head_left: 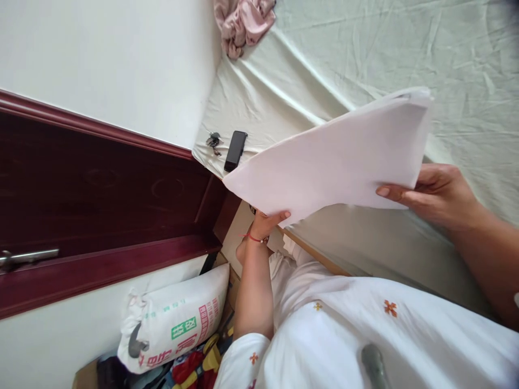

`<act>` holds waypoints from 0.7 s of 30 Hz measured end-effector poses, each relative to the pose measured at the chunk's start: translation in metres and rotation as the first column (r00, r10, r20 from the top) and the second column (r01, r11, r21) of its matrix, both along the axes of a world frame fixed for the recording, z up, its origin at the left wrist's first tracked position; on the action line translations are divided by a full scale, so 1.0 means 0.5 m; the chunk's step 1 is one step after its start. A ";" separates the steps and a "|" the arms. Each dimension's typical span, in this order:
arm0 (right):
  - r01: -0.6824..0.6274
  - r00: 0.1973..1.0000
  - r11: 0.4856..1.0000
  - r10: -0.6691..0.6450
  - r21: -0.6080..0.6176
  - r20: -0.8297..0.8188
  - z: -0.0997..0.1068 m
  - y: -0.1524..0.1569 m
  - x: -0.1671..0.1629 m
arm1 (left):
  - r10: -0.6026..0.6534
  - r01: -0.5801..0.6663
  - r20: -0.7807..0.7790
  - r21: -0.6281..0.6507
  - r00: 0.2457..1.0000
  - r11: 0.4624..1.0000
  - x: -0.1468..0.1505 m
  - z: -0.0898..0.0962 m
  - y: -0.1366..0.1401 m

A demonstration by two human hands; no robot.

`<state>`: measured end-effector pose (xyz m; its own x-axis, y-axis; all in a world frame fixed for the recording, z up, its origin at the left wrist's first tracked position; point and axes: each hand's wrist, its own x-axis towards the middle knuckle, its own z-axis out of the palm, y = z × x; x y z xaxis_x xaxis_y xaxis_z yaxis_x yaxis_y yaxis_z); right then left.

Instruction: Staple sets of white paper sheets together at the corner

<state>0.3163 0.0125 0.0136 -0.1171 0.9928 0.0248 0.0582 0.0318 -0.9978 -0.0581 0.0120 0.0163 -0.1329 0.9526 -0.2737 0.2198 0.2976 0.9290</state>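
A stack of white paper (pixel 324 162) is held up in the air above the edge of the bed, slightly bowed between my two hands. My left hand (pixel 268 220) grips its lower left edge, thumb on the near face and the other fingers hidden behind. At the right end, my right hand (pixel 438 194) pinches the sheets with the thumb in front and the fingers at the back. Several layers show along the top right corner. Whatever is on the far side of the paper is out of sight.
On the pale green bed sheet (pixel 389 59) lie a black phone (pixel 235 151), a bunch of keys (pixel 213 142) and a pink cloth (pixel 245 24). A dark red door (pixel 101 178) stands at left. Below it, a white printed sack (pixel 178 313) rests by a box of mixed items.
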 end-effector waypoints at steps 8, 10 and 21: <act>0.077 0.991 0.997 -0.076 0.005 -0.112 -0.001 -0.008 -0.001 | 0.018 -0.014 -0.064 0.063 0.998 0.998 -0.008 0.030 -0.011; 0.025 0.999 0.999 -0.027 -0.044 -0.042 -0.004 -0.005 -0.001 | 0.006 -0.005 -0.125 0.010 0.992 1.000 -0.014 0.020 -0.010; -0.109 0.994 0.981 0.104 0.161 0.038 -0.015 0.003 -0.008 | -0.052 0.050 -0.190 -0.016 0.981 0.999 -0.005 0.006 -0.015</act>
